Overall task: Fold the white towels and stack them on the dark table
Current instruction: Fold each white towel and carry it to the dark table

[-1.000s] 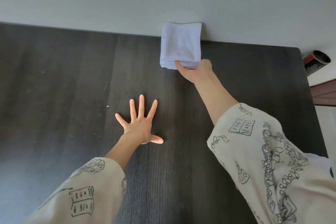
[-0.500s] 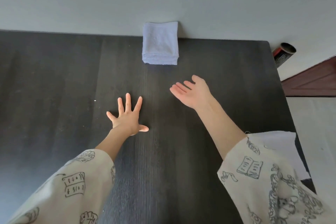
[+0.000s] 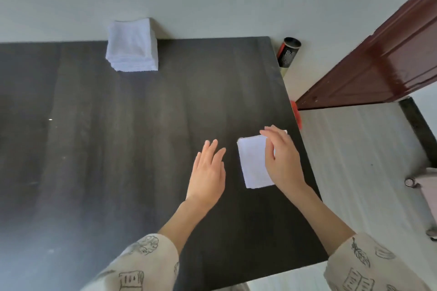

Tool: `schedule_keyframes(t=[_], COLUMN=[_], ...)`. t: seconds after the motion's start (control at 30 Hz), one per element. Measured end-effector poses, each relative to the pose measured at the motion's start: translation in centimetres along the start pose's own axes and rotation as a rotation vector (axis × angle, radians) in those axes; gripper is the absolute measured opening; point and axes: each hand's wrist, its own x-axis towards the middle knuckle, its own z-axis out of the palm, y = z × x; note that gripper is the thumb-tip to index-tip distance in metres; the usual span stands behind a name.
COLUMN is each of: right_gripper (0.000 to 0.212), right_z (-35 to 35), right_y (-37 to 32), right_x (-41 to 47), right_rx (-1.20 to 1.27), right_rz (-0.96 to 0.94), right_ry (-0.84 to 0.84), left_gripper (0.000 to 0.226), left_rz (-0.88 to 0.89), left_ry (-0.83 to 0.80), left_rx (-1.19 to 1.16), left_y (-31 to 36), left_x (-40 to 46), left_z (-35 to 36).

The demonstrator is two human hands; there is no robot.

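- Towels folded into a stack [image 3: 132, 46] sit at the table's [image 3: 118, 149] far edge, against the wall.
- My right hand [image 3: 282, 160] hovers over a loose white towel [image 3: 254, 163] near the right edge, fingers relaxed, gripping nothing.
- My left hand [image 3: 208, 172] is flat-fingered just beside it, empty.

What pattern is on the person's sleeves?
Cream sleeves printed with dark line drawings: books, feathers, shells. Head view shows it best.
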Motion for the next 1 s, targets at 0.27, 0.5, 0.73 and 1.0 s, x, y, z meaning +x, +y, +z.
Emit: schedule_keyframes(t=[0.27, 0.5, 0.73, 1.0], right_gripper=[0.049, 0.06, 0.057, 0.056], right_z=[1.2, 3.5, 5.7, 5.7], right_y=[7.9, 10.7, 12.6, 12.5], right_x=[1.0, 2.0, 2.8, 3.0], right_rx=[-0.422, -0.452, -0.317, -0.237], right_rz=[-0.316, -0.257, -0.261, -0.26], right_ry=[-0.119, -0.237, -0.237, -0.282], left_gripper=[0.053, 0.06, 0.059, 0.06], left_rz=[0.055, -0.034, -0.063, -0.056], left_ry=[-0.081, -0.05, -0.033, -0.05], left_rx=[0.253, 0.417, 0.415, 0.361], left_y=[6.1, 5.0, 4.1, 4.0], left_x=[2.6, 4.2, 4.8, 4.9], left_z=[5.6, 7.9, 9.5, 9.7])
